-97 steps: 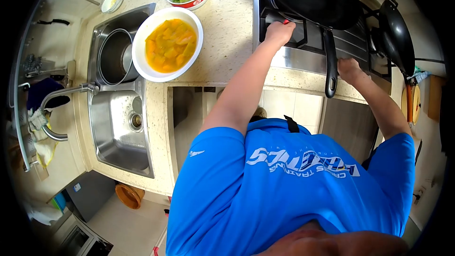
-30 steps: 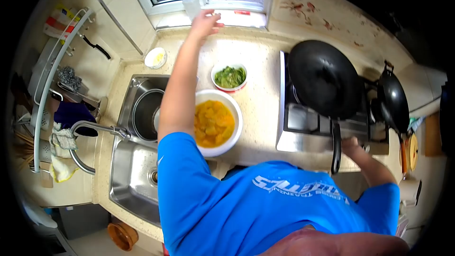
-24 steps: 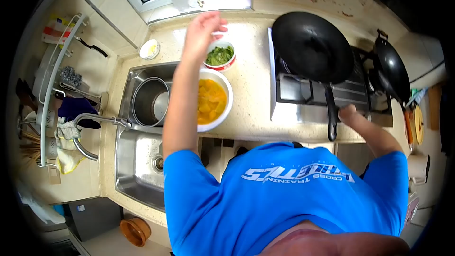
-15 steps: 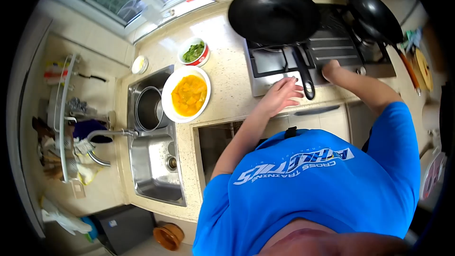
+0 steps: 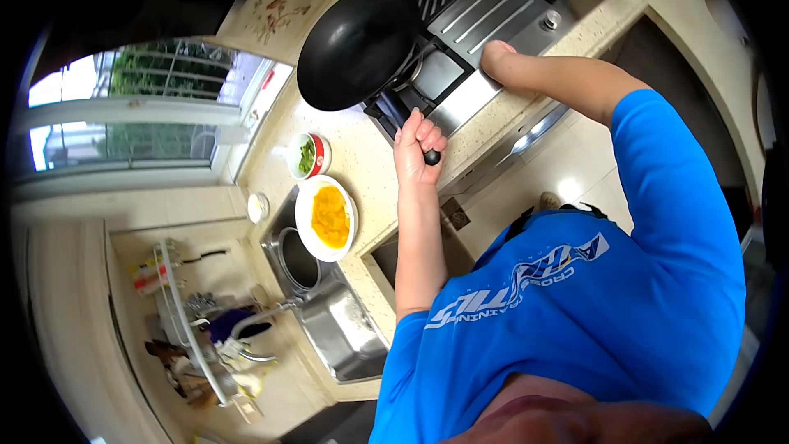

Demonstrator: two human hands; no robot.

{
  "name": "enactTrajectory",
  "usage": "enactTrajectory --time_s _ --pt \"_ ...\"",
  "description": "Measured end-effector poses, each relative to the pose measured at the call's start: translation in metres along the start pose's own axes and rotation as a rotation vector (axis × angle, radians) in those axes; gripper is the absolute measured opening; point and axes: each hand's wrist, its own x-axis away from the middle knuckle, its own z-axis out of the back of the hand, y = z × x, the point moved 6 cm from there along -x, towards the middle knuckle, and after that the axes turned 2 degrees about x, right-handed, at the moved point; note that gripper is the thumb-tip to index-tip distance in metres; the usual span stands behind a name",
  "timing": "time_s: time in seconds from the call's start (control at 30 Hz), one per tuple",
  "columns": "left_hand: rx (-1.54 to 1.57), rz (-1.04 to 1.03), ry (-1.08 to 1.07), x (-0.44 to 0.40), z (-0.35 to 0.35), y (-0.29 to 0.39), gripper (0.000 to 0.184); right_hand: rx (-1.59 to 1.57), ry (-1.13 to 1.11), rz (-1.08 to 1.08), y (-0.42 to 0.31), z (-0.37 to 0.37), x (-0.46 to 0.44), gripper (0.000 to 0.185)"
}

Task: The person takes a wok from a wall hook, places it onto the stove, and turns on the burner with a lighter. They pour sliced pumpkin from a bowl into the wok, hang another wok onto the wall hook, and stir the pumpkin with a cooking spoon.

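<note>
My left hand (image 5: pixel 419 146) is wrapped round the black handle of a large wok (image 5: pixel 353 49), and the knob-like end of the handle shows below my fingers. The wok is over the left burner of the gas stove (image 5: pixel 485 20); whether it rests fully on the burner grate I cannot tell. At the stove's front panel, my right hand (image 5: pixel 499 63) is bent down and closed over the left stove knob's place, hiding the knob and my fingertips. Farther right on the panel is another stove knob (image 5: pixel 552 20).
Left of the stove, the counter (image 5: pixel 366 189) holds a white bowl (image 5: pixel 352 234) of yellow-orange pieces, a smaller red-and-white bowl (image 5: pixel 322 156) of chopped greens and a small white container (image 5: pixel 257 207). A steel sink (image 5: pixel 337 337) with a dark pot (image 5: pixel 297 256) lies beyond.
My left hand has gone from open beside the wok handle to gripping it. The view has turned, shifting everything in frame. My right hand stays at the stove's front panel.
</note>
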Motion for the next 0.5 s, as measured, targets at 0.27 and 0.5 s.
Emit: enactTrajectory --time_s 0.27,0.5 --pt "0.034 0.137 -0.143 -0.002 -0.01 -0.008 0.016 -0.149 -0.035 -0.07 0.004 0.0 -0.006 0.024" --pt "-0.025 0.119 -0.247 0.036 0.012 -0.014 0.042 -0.16 -0.046 -0.043 0.006 -0.004 -0.021 0.026"
